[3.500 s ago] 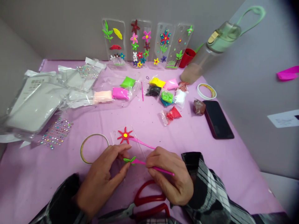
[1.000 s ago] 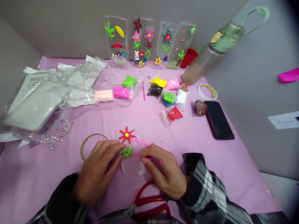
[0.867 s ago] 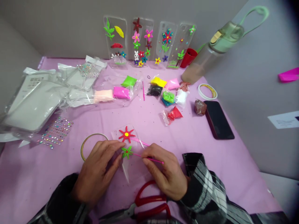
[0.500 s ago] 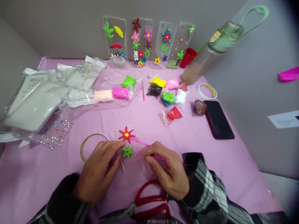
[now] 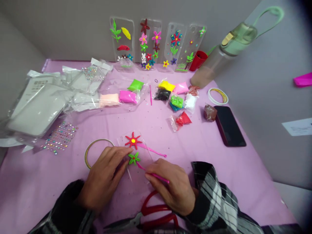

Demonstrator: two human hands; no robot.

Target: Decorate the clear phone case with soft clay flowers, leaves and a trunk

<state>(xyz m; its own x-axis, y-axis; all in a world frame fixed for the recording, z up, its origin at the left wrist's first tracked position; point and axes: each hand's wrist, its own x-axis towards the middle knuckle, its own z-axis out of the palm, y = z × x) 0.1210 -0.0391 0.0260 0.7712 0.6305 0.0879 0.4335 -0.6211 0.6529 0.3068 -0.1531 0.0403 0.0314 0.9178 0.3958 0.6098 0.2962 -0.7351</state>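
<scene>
A clear phone case point(image 5: 143, 175) lies flat on the cloth, bearing a red clay flower point(image 5: 133, 141) with a yellow centre and, below it, a green clay flower point(image 5: 134, 158) with a red centre. My left hand point(image 5: 106, 177) grips the case's left edge between thumb and fingers, its index fingertip close to the green flower. Between thumb and fingers, my right hand point(image 5: 173, 185) pinches a thin pink modelling tool point(image 5: 161, 177), whose tip is at the green flower's lower right petals. A second pink modelling tool point(image 5: 156, 151) lies across the case beside the red flower.
Red-handled scissors point(image 5: 156, 209) lie near my body. A tape roll point(image 5: 85, 156) sits left of the case. Clay packets point(image 5: 176, 101), a phone point(image 5: 230, 126) and a bottle point(image 5: 212, 65) are farther off. Decorated cases point(image 5: 150, 42) lean on the wall; wrapped packages point(image 5: 39, 107) lie left.
My right hand has shifted slightly left and down, and the pink tool is now angled more steeply at the green flower's lower petals. My left hand stays on the case.
</scene>
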